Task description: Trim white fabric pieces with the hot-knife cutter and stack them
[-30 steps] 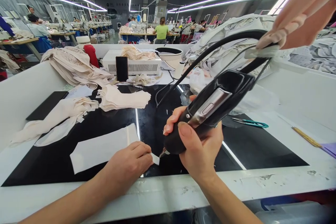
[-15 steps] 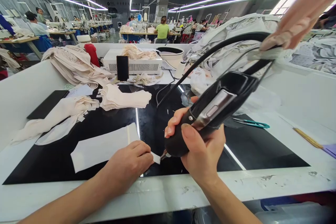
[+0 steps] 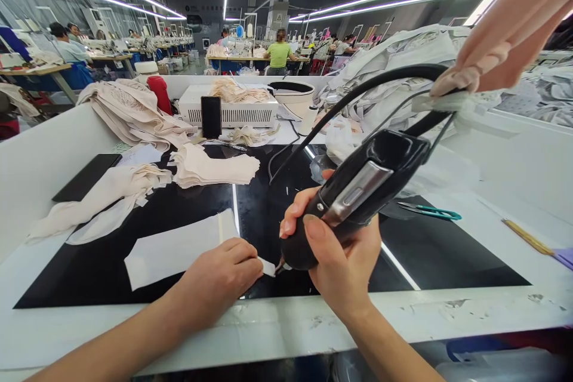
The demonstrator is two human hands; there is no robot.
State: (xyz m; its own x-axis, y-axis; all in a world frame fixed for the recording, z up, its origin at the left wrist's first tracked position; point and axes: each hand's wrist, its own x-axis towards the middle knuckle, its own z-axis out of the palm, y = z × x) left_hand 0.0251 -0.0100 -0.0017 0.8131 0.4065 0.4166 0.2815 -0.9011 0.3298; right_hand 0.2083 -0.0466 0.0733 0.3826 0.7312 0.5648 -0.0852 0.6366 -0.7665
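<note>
black handheld tool (image 3: 353, 191) tilted over the black mat (image 3: 447, 265), its tip at the end of a white strip (image 3: 268, 267). the worker's right hand (image 3: 342, 262): fingers wrapped round the tool's body. left hand (image 3: 228, 274): fingers pinching the strip low over the mat (joined to the white panel (image 3: 174, 250) or not, cannot tell). beyond: stacked cream fabric (image 3: 215, 167), teal snips (image 3: 432, 211) rightward, upright phone (image 3: 211, 117) farther back.

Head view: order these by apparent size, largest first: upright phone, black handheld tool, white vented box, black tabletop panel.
1. Black tabletop panel
2. Black handheld tool, enlarged by nearness
3. White vented box
4. Upright phone
</note>
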